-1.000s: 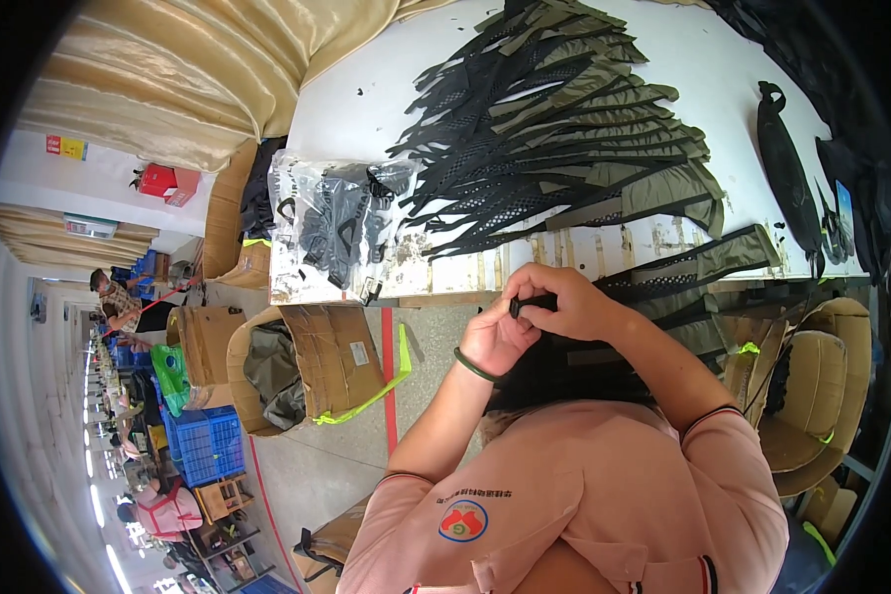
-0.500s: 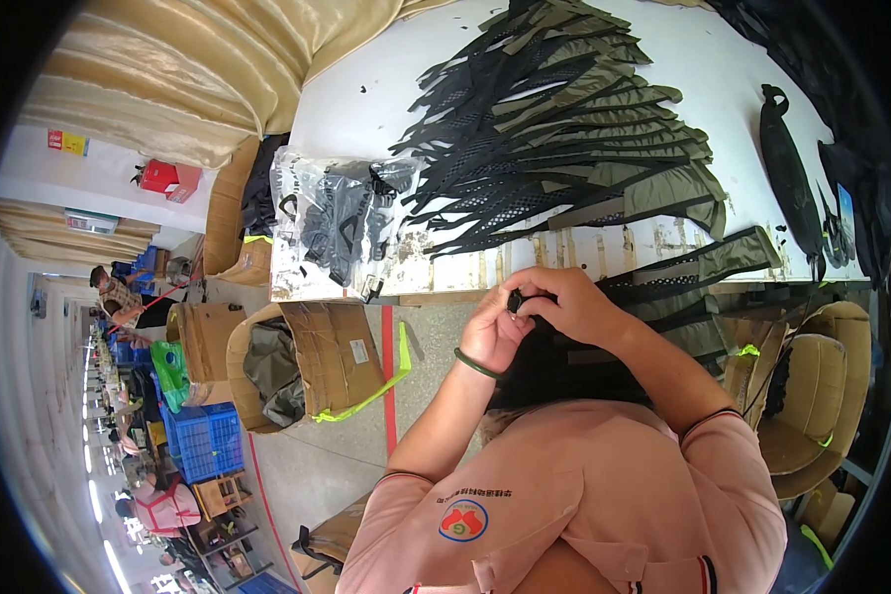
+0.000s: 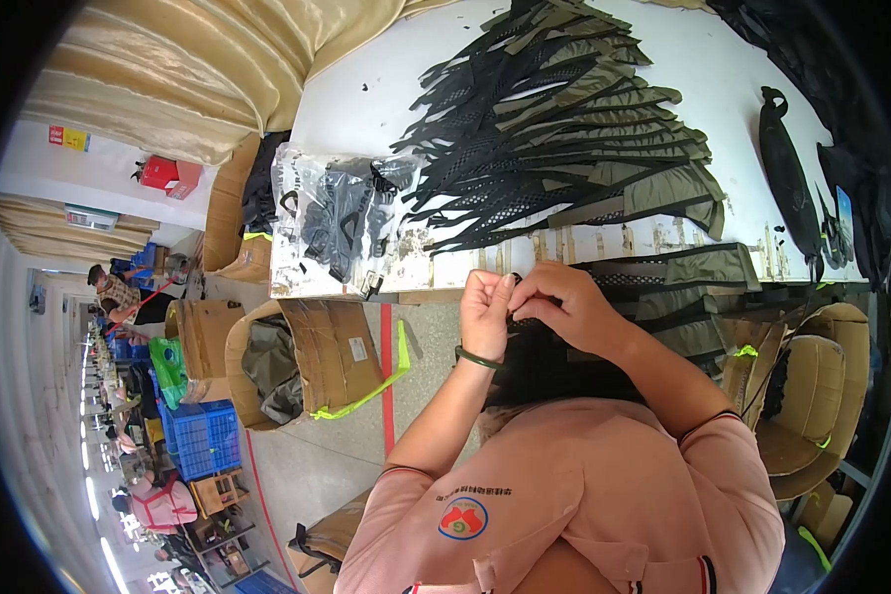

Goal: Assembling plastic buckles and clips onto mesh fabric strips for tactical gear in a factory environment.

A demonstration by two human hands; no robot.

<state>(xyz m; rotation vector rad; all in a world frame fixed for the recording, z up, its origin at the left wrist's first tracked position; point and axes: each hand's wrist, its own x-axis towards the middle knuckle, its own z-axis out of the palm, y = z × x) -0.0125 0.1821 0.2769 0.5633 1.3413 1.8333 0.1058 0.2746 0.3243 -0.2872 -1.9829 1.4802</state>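
Just off the table's near edge, my left hand (image 3: 487,309) is closed with its thumb up, around a small black buckle that is mostly hidden by the fingers. Fingertips of my right hand (image 3: 562,307) pinch close beside it, on what looks like a black strap end. A black mesh and olive fabric panel (image 3: 708,269) lies at the table edge beyond my right hand, with more panels hanging beneath it. Farther back spreads a big overlapping pile of similar panels (image 3: 574,129). Left of the pile is a clear plastic bag (image 3: 339,213) of black buckles.
A white table (image 3: 346,104) carries the pile, with scissors (image 3: 838,233) and a long black pouch (image 3: 790,183) at the right. Cardboard boxes stand left (image 3: 332,361) and right (image 3: 812,396). Blue crates (image 3: 200,436) and other people are farther left.
My left hand has turned upright and closed more, covering the black buckle that showed between my fingers. The panel at the table edge has shifted slightly left and toward me.
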